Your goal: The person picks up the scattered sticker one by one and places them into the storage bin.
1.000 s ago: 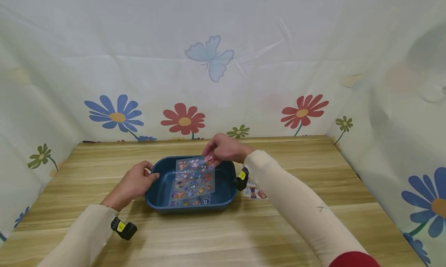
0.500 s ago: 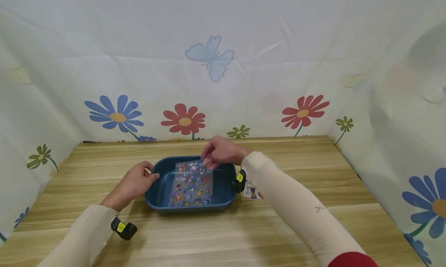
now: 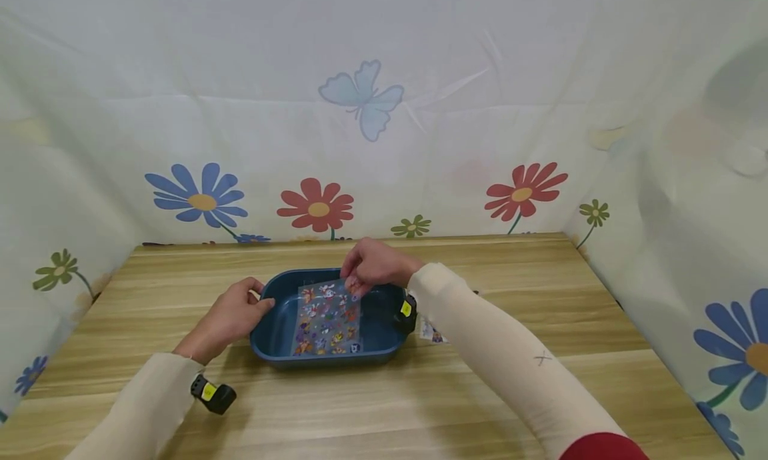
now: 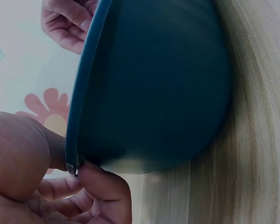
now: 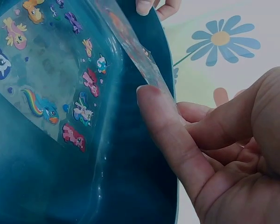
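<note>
A dark blue oval basin [image 3: 330, 361] stands on the wooden table. My left hand [image 3: 231, 315] grips its left rim, thumb on one side and fingers on the other, as the left wrist view shows [image 4: 102, 191]. My right hand [image 3: 381, 263], over the far rim, pinches the corner of a clear sticker sheet [image 5: 130, 44] between thumb and forefinger. That sheet slopes down into the basin. Beneath it, another clear sheet with pony stickers [image 5: 42, 109] lies on the basin floor; the two overlap in the head view.
To the right of the basin, another printed sticker sheet [image 3: 433, 331] lies on the table, partly covered by my right forearm [image 3: 498, 340]. A flowered white curtain [image 3: 450, 147] surrounds the table [image 3: 336, 413] at the back and sides.
My right hand has moved slightly left and down with the sticker sheet, which now lies lower in the basin over the other. My left hand stays on the rim.
</note>
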The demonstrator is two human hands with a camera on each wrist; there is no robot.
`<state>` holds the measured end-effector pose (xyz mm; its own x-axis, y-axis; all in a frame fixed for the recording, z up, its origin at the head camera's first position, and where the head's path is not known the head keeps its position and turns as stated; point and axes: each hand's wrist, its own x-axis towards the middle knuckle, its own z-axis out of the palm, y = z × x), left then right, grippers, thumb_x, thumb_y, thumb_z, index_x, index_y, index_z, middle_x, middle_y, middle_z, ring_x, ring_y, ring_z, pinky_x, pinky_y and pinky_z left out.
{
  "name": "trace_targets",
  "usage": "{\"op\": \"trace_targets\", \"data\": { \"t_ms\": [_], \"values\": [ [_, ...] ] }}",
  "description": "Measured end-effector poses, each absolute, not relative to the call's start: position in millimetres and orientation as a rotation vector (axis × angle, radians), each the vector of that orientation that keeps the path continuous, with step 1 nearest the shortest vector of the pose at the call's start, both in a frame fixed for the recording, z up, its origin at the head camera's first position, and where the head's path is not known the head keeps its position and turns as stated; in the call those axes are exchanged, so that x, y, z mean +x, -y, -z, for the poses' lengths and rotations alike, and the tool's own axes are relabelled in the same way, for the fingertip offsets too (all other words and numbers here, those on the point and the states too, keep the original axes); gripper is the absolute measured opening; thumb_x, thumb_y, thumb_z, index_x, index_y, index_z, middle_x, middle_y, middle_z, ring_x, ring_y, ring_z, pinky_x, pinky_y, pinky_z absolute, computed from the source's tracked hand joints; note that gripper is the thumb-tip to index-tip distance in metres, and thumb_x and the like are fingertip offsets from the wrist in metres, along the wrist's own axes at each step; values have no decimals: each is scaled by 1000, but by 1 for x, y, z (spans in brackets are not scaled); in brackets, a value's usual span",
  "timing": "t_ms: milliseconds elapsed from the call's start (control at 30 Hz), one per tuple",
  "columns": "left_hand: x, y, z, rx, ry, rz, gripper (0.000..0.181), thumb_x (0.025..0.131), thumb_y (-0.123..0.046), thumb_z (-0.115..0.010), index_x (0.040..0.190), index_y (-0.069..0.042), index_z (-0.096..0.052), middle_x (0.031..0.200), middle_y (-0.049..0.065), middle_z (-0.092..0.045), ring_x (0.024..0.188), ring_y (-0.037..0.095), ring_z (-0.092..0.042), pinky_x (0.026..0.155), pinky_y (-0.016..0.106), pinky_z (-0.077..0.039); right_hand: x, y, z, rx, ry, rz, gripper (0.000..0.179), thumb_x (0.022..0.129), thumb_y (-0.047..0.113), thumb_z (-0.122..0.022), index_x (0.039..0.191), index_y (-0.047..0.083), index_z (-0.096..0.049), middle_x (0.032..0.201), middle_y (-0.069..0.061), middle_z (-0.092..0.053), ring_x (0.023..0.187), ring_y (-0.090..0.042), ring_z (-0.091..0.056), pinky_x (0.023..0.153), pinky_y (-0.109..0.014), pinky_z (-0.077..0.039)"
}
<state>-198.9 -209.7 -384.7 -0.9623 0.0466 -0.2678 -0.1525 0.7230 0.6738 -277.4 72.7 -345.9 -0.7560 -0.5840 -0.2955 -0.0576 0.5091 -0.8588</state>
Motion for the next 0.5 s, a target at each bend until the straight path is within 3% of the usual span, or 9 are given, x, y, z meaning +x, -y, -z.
{"op": "trace_targets", "data": {
  "t_ms": [500],
  "values": [
    [-198,210,388,-68,-2668,-1095,30,107,-18,-55,126,4,-48,92,16,-58,74,22,-59,62,32,-53,-273,-68,346,-566,-2258,1139,19,97,-2,-66,114,-6,-73,99,-19,-72,68,-16,-67,69,-27,-62]
  ]
}}
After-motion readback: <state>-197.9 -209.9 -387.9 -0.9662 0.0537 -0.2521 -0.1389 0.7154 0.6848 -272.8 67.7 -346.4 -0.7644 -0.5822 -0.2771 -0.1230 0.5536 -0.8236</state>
